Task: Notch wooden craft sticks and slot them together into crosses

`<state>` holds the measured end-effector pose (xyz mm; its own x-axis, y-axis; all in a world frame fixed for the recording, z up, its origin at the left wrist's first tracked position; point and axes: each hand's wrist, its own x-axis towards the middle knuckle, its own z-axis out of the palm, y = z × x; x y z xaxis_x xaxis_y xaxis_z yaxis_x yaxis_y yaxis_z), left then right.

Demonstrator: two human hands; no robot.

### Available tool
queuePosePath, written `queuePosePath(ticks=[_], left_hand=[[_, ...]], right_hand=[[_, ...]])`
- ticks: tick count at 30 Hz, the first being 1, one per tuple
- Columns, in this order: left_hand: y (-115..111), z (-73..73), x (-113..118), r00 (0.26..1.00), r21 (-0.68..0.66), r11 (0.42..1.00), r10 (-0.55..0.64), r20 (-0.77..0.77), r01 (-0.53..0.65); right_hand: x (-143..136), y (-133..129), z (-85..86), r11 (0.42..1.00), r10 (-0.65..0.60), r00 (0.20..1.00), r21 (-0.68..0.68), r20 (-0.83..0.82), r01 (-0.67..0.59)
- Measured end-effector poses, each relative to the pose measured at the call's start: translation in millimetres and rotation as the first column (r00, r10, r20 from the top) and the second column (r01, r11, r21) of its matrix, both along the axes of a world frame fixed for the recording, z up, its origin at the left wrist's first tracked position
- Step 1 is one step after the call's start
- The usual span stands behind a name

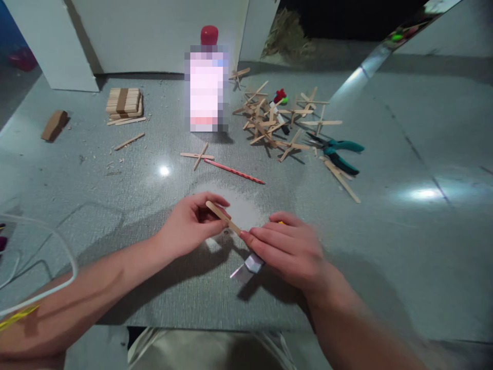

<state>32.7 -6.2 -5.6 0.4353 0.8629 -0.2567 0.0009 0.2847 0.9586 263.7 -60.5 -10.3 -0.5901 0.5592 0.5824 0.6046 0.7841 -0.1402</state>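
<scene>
Between both hands a light wooden craft stick (219, 211) slants down to the right. My left hand (196, 221) is closed on it, thumb and fingers pinching near its middle. My right hand (287, 246) touches the stick's lower right end with its fingertips and is wrapped round a utility knife (254, 263), whose pale blade points down to the left. Most of the knife's handle is hidden in the palm. Under the hands, fine pale dust (242, 205) lies on the grey table (154, 277).
Crossed sticks (265, 121) are heaped at the back right, beside teal pliers (342, 151). A red pencil (234, 171) and one crossed pair (198, 155) lie ahead. A red-capped bottle (207, 92), blurred, stands behind them. Bundled sticks (123, 103) sit back left; a white cable (69, 246) curves at left.
</scene>
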Motion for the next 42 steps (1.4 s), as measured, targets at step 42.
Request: queuePosePath(ticks=[42], left_hand=[[32.5,-27.9,-9.8,0.741,0.511,0.643,-0.134,-0.658,0.57]], right_hand=[[-7.6,-18.4,-1.4,0.848,-0.221,0.874,-0.357,0.433,0.391]])
